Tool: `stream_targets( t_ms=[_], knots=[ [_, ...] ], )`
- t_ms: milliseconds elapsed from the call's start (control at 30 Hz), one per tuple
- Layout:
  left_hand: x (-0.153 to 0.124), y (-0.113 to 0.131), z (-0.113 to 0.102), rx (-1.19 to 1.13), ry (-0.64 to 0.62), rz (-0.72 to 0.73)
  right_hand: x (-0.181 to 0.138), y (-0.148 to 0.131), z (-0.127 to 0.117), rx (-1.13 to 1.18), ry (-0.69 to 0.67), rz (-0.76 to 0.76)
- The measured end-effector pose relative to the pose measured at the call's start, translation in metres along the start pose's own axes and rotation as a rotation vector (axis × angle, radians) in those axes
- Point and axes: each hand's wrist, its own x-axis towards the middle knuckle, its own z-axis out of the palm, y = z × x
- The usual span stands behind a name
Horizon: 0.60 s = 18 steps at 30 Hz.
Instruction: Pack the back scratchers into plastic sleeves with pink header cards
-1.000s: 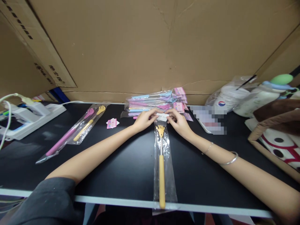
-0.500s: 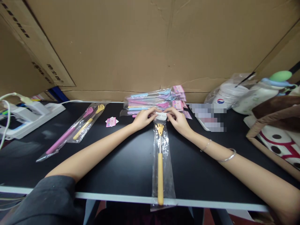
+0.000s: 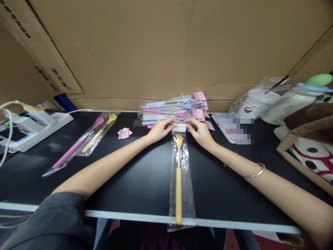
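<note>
Yellow backscratcher [image 3: 178, 194], inside clear bag [image 3: 187, 198]

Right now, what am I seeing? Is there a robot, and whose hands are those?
No robot: that's one person's bare left hand and right hand. Every picture comes from a camera on that person's head, looking forward and down. Both hands hold a small white card at the top of a clear plastic bag. Inside is a long yellow stick with a hand-shaped end. On the black tabletop, a bagged pink stick and bagged yellow stick lie to the left, near a small pink card. Farther back are colourful bagged sticks.
</note>
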Motion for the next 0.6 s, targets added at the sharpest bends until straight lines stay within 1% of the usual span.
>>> stream_targets(
  t_ms=[100,233,400,600],
  knots=[
    [0.0000,0.0009,-0.0003,-0.028,0.016,-0.001,0.0005,0.0003,0.0005,0.012,-0.012,-0.034],
    [0.0006,0.0016,-0.0010,-0.068,0.050,-0.026,0.0012,0.0035,0.0025,0.042,-0.060,-0.065],
    [0.0005,-0.0003,-0.0005,-0.122,0.070,-0.036,0.0011,0.0079,0.0044,0.094,-0.107,-0.051],
    [-0.0004,-0.0017,-0.0001,-0.082,0.062,-0.024,0.0007,0.0083,0.0038,0.124,-0.119,-0.031]
  ],
)
